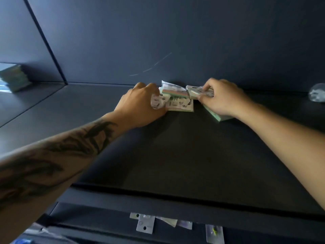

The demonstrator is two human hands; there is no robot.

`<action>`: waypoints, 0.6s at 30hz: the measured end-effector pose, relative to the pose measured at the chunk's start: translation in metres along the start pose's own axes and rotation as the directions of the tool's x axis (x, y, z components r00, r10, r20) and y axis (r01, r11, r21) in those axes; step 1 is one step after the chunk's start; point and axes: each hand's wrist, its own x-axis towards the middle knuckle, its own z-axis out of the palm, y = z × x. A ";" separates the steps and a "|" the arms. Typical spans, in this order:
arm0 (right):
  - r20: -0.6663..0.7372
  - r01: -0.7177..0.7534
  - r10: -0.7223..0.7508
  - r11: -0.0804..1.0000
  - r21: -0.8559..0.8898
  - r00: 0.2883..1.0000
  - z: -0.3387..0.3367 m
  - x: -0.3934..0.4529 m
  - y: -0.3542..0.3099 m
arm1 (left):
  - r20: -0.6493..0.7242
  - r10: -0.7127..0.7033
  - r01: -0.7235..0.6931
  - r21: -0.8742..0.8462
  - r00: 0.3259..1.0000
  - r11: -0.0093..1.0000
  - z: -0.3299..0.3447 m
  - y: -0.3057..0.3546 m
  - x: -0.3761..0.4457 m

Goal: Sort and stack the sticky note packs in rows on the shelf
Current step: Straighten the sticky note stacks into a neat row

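Observation:
Several sticky note packs (177, 101) in pastel green and pink with white printed labels lie bunched against the dark back wall of the shelf (175, 147). My left hand (140, 104) grips the leftmost pack, fingers curled round its white label. My right hand (221, 97) pinches a clear-wrapped pack (195, 91) at the right of the bunch. Under my right hand lies a pale green pack (218, 116), partly hidden by the palm.
Another stack of packs (15, 78) stands at the far left on the neighbouring shelf section beyond a divider (47, 43). A crumpled clear wrapper (317, 93) lies at the far right. Below the shelf's front edge hang several packaged items (146, 223).

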 end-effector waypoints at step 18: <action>-0.174 0.296 -0.278 0.952 0.083 0.945 -0.007 -0.105 -0.152 | -0.123 -0.054 0.049 -0.037 0.991 0.998 -0.088 -0.092 -0.159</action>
